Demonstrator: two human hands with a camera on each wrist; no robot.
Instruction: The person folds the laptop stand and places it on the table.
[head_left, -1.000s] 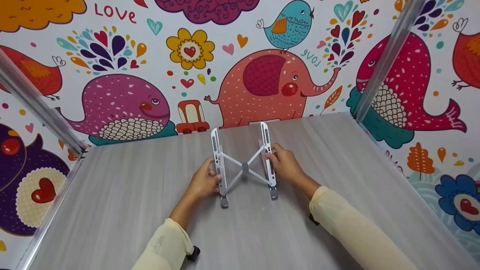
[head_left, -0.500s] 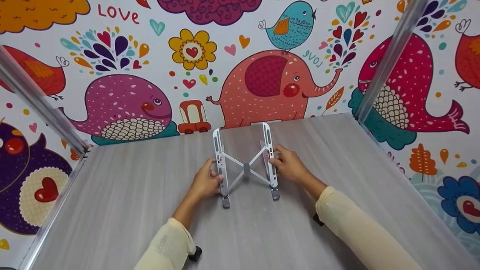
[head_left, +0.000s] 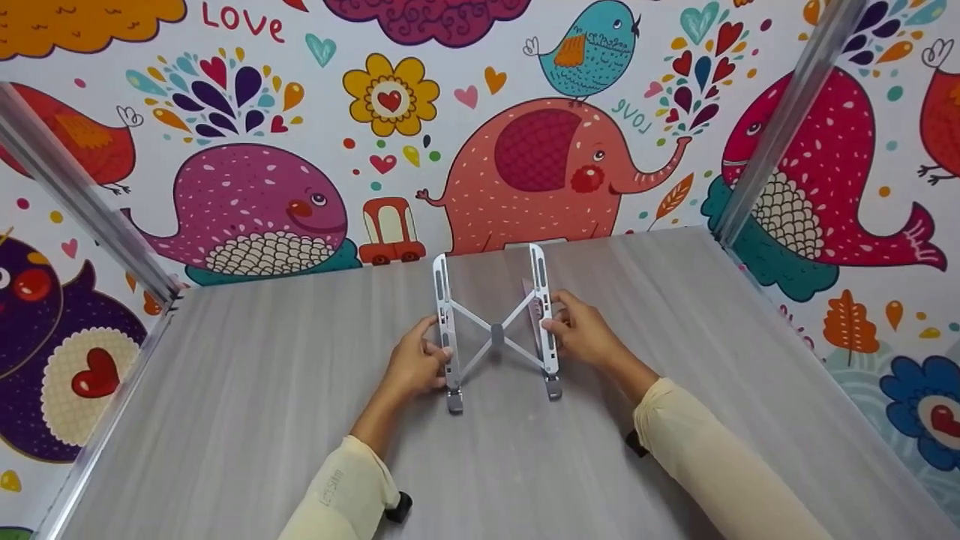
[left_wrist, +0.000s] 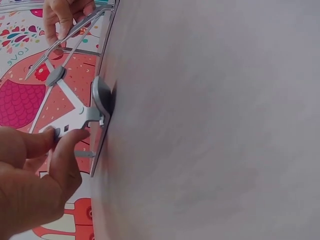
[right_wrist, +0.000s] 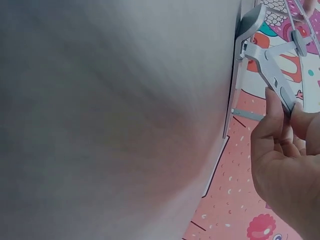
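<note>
A silver folding laptop stand (head_left: pixel 497 335) stands opened out on the table, its two slotted side rails joined by crossed bars with a grey hub. Grey hooked feet sit at the near ends of both rails. My left hand (head_left: pixel 415 360) pinches the left rail between thumb and fingers; the left wrist view shows this hand (left_wrist: pixel 40 175) gripping just behind the front hook. On the other side, my right hand (head_left: pixel 583 328) pinches the right rail midway along. In the right wrist view the thumb and fingers of that hand (right_wrist: pixel 285 155) close round the rail's edge.
The wood-grain table (head_left: pixel 247 390) spreads around the stand. A wall (head_left: pixel 465 45) printed with cartoon animals rises at its far edge, with metal corner posts (head_left: pixel 780 135) at left and right. Each sleeved forearm carries a small black device (head_left: pixel 400 508).
The stand and both hands have shifted slightly right in the head view, along with the whole background. Both hands keep their hold on the rails.
</note>
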